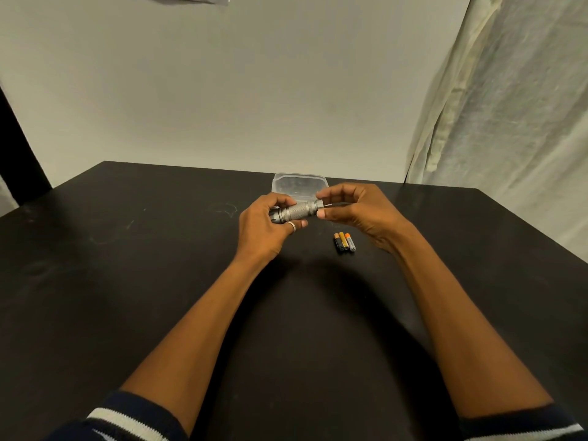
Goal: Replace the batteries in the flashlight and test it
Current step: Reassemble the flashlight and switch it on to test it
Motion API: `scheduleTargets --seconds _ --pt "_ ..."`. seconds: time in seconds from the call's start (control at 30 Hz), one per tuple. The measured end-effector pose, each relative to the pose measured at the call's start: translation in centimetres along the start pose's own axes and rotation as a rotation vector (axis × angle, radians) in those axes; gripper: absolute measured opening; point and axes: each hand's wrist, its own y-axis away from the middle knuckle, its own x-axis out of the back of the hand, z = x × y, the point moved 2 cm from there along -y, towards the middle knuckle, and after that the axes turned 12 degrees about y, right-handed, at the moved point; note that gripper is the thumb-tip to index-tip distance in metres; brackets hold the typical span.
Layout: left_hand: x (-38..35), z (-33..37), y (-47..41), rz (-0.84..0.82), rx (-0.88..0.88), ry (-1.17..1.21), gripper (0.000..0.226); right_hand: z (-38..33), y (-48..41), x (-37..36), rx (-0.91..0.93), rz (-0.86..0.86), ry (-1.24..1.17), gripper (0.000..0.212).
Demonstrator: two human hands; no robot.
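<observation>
- Pale wall point(222, 90): far behind the flashlight point(300, 210), filling the upper view.
- Black table point(127, 281): beneath the flashlight, spreading wide on every side of it; faint scuffs left of the flashlight.
- Light curtain point(509, 122): well to the right of the flashlight and behind it, hanging in folds down to the table's far right corner.
- Dark upright point(19, 148): well to the left of the flashlight, at the view's edge.
- Two bare forearms: reaching in from the near side to meet at the flashlight; dark sleeves with a white stripe, left point(127, 421) and right point(521, 424), pushed up, well nearer than the flashlight.
- Clear plastic container point(297, 186): just behind the flashlight, lying flat near the table's far edge, partly hidden by fingers.
- Right hand point(359, 211): at the flashlight's tail end, thumb below and fingertips above, pinching that end; remaining fingers loosely curved.
- Left hand point(264, 230): at the flashlight's head end, fingers curled round it, gripping firmly.
- Flashlight itself: grey metal, knurled barrel, held level between both hands over the table, head to the left, tail to the right.
- Three batteries point(344, 241): on the table, nearer than the flashlight and slightly right of it, side by side and touching; apart from both hands.
- Pale ring point(291, 226): on a left-hand finger, just below the flashlight's barrel.
</observation>
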Motion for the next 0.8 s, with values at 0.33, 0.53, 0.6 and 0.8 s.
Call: scheduleTargets --seconds 0.33,0.53,0.6,0.8 --pt "0.03 0.03 0.0 -0.003 0.007 -0.009 0.039 0.15 -0.08 0.0 -0.033 -0.01 -0.007 0.023" --pt "0.04 0.13 0.07 -0.005 0.002 -0.012 0.038 0.05 -0.05 -0.14 -0.042 -0.015 -0.027 0.021" --pt "0.1 0.14 0.06 -0.004 0.001 -0.01 0.037 0.16 -0.04 -0.07 -0.032 -0.038 0.004 0.022" --pt "0.07 0.22 0.12 -0.005 0.017 -0.015 0.037 0.28 -0.02 0.1 -0.001 -0.051 0.077 0.03"
